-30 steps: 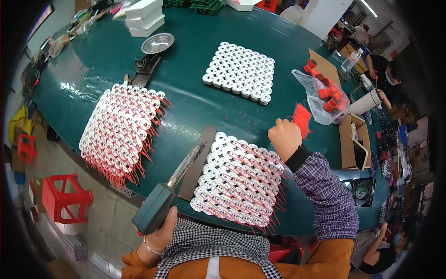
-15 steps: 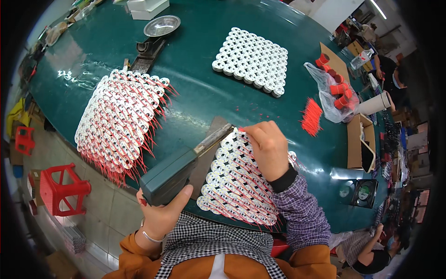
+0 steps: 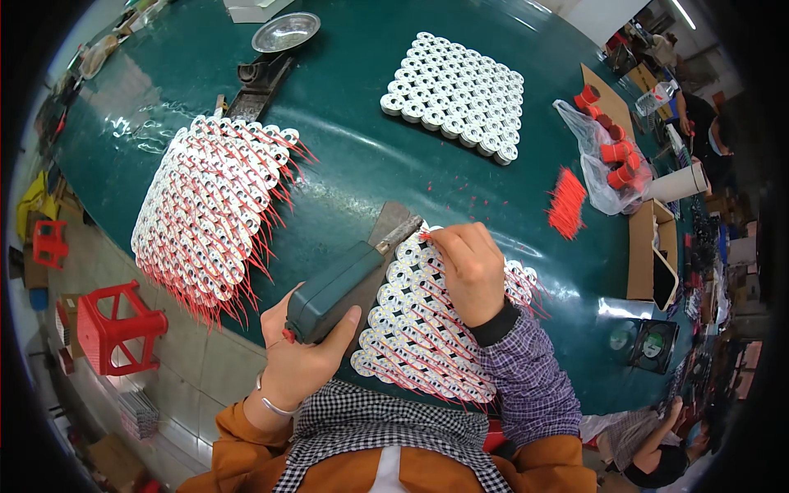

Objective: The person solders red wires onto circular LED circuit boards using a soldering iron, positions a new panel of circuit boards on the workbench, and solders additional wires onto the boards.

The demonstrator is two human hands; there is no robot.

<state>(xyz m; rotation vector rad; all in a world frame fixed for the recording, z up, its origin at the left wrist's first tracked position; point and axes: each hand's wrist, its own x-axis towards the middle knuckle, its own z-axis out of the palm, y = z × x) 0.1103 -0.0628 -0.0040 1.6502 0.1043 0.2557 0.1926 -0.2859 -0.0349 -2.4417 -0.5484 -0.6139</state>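
Note:
My left hand [image 3: 306,361] is wrapped round a boxy dark green soldering gun [image 3: 335,286], gripping it from below and the near side. Its metal tip reaches the far left corner of a panel of small round white circuit boards [image 3: 415,324] just in front of me. At that same corner the fingertips of my right hand [image 3: 475,271] are pinched on a thin red wire [image 3: 426,236], mostly hidden by the fingers. Slanting rows of red wires cover the nearer part of this panel. Beneath the tool lies a flat brown-grey board [image 3: 394,215].
A stack of wired panels [image 3: 205,209] stands left, a bare white stack [image 3: 456,94] at the back. Cut red wires [image 3: 567,204] lie right, beside a plastic bag [image 3: 588,168] with red spools. A metal dish [image 3: 286,33] and cardboard box [image 3: 645,255] sit farther out.
The soldering gun and my left hand have shifted right and slightly away from me. My right hand stays pinched at the panel's far corner. The view has shifted a little.

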